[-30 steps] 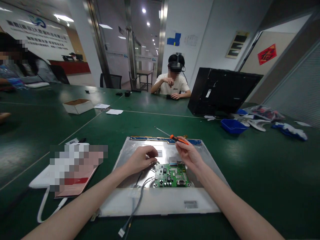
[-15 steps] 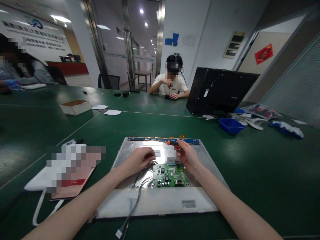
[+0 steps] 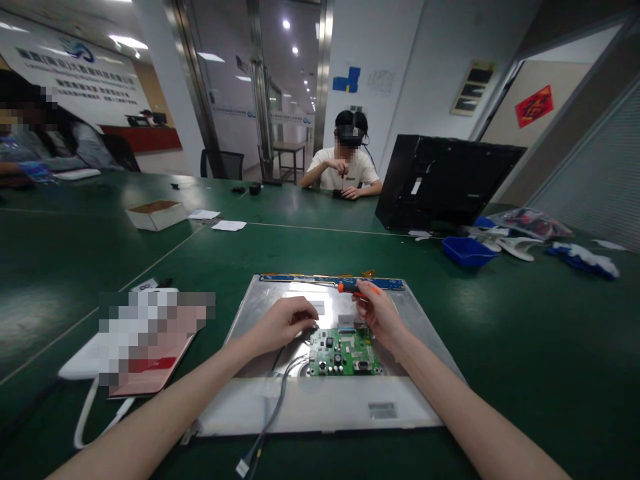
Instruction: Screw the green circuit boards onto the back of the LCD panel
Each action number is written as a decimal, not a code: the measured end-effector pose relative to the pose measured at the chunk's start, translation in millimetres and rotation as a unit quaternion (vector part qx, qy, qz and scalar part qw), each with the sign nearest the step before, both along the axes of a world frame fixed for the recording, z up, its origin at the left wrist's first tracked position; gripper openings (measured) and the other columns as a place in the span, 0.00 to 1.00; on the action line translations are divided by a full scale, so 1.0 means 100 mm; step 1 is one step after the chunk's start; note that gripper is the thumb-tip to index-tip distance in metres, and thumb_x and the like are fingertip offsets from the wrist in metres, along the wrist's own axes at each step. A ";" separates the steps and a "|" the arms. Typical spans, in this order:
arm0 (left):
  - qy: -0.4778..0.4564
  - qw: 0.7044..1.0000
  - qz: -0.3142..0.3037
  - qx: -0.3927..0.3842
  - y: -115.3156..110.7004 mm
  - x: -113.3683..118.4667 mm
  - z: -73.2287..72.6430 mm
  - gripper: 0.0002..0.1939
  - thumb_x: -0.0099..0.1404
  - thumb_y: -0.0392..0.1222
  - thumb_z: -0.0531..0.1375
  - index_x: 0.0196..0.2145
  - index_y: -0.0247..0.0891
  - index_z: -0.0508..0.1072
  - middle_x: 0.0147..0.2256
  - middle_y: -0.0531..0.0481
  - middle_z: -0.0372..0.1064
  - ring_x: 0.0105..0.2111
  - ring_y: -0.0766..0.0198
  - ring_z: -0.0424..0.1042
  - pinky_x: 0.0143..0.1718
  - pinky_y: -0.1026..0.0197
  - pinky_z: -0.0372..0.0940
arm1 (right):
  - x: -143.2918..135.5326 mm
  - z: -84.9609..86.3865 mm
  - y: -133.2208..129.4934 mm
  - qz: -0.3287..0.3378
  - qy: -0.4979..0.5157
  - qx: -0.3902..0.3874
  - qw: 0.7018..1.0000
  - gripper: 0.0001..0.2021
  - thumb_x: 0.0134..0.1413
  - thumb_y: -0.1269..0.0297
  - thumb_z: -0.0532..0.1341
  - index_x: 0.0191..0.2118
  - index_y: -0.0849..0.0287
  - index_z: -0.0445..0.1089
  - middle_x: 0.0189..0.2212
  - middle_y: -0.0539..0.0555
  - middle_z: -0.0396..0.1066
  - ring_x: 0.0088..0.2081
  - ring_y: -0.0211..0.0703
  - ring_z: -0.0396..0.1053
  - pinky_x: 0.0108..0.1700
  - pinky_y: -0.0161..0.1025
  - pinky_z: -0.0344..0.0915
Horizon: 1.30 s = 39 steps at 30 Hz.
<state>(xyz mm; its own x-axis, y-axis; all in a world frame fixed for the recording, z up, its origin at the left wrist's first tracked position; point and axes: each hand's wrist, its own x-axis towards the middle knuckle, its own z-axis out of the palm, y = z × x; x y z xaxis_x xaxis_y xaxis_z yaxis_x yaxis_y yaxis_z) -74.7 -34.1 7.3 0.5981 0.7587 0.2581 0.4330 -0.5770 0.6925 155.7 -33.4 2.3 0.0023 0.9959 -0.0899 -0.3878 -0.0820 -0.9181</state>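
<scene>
A flat display panel [image 3: 280,407] lies back side up on the table before me, with a green circuit board [image 3: 343,350] at its middle and a narrow blue board along its far edge. In my right hand [image 3: 377,310] is an orange and black screwdriver [image 3: 349,287], held sideways above the panel, its thin shaft pointing left. My left hand [image 3: 295,319] is closed at the upper left corner of the green board, fingertips together; what they pinch, if anything, is hidden. Grey cables [image 3: 280,400] run from the board's left side over the panel's near edge, ending in a white connector [image 3: 243,468].
A pink and white item [image 3: 165,360], partly blurred, lies left with a white cable. Farther off are a white box [image 3: 157,216], a black monitor [image 3: 445,187], a blue tray [image 3: 469,252] and gloves [image 3: 585,259]. A co-worker [image 3: 345,160] sits across the table; another person is far left.
The whole view has shifted slightly to the right. Both hands keep nearly the same places over the panel, and the screwdriver stays in my right hand.
</scene>
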 end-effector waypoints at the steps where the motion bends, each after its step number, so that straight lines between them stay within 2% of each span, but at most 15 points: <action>1: -0.008 1.000 0.002 -0.018 -0.01 0.01 0.01 0.03 0.63 0.36 0.60 0.35 0.36 0.74 0.32 0.49 0.72 0.32 0.64 0.69 0.34 0.63 0.62 | 0.00 0.00 0.00 0.000 -0.002 0.000 1.000 0.17 0.41 0.51 0.69 0.30 0.57 0.68 0.22 0.47 0.68 0.17 0.27 0.55 0.16 0.28 0.50; 4: -0.024 0.997 0.009 -0.073 -0.02 0.01 0.01 0.04 0.63 0.37 0.60 0.35 0.36 0.73 0.32 0.50 0.72 0.32 0.64 0.70 0.33 0.63 0.63 | 0.00 0.01 -0.01 -0.001 -0.008 0.001 1.000 0.17 0.41 0.51 0.70 0.30 0.57 0.68 0.22 0.46 0.68 0.17 0.27 0.55 0.16 0.29 0.49; 7: -0.016 0.996 0.009 -0.091 -0.02 0.01 0.03 0.04 0.63 0.37 0.59 0.34 0.35 0.73 0.31 0.50 0.72 0.31 0.65 0.70 0.33 0.63 0.63 | 0.00 0.02 -0.01 0.000 -0.013 0.003 1.000 0.16 0.42 0.51 0.69 0.30 0.57 0.68 0.22 0.46 0.67 0.17 0.28 0.55 0.16 0.29 0.48; 11: 0.014 0.997 -0.003 -0.075 -0.02 0.02 0.06 0.03 0.62 0.35 0.61 0.32 0.35 0.75 0.28 0.51 0.71 0.28 0.66 0.68 0.31 0.64 0.61 | 0.00 0.03 -0.01 0.001 -0.017 0.008 1.000 0.16 0.42 0.51 0.69 0.30 0.57 0.68 0.22 0.46 0.67 0.17 0.27 0.55 0.16 0.29 0.49; 17: 0.032 0.998 -0.017 -0.051 -0.04 0.03 0.06 0.04 0.60 0.32 0.61 0.33 0.35 0.77 0.31 0.51 0.68 0.29 0.67 0.67 0.31 0.65 0.61 | 0.00 0.02 -0.01 0.003 -0.023 0.007 1.000 0.16 0.43 0.52 0.69 0.30 0.58 0.67 0.22 0.46 0.67 0.17 0.27 0.55 0.16 0.28 0.49; 25: 0.038 0.998 -0.040 -0.038 -0.01 -0.01 0.04 0.06 0.63 0.33 0.58 0.35 0.37 0.76 0.32 0.50 0.69 0.31 0.65 0.67 0.33 0.64 0.61 | -0.01 0.04 -0.03 0.003 -0.029 0.012 0.999 0.16 0.44 0.52 0.68 0.29 0.57 0.67 0.22 0.46 0.67 0.17 0.27 0.55 0.17 0.28 0.49; 31: 0.041 0.998 -0.028 -0.038 0.02 -0.01 0.01 0.05 0.62 0.33 0.59 0.34 0.36 0.76 0.31 0.50 0.69 0.30 0.65 0.67 0.33 0.63 0.61 | 0.02 0.07 -0.03 -0.007 -0.036 0.026 0.999 0.16 0.42 0.52 0.69 0.30 0.56 0.67 0.22 0.45 0.68 0.17 0.28 0.56 0.17 0.29 0.51; 39: 0.041 0.998 -0.017 -0.037 0.00 0.00 0.05 0.05 0.61 0.33 0.59 0.33 0.36 0.76 0.31 0.50 0.69 0.30 0.66 0.67 0.32 0.64 0.61 | 0.03 0.06 -0.02 -0.005 -0.037 0.043 0.998 0.17 0.42 0.53 0.69 0.33 0.55 0.66 0.22 0.45 0.68 0.17 0.28 0.55 0.17 0.28 0.52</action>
<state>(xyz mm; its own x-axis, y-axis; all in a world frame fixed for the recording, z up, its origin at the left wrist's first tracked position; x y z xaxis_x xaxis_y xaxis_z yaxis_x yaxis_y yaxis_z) -74.7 -34.5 12.1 0.6406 0.7529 0.1512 0.4704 -0.5403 0.6977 158.7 -35.3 8.8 0.0149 0.9999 -0.0035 -0.3190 0.0014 -0.9478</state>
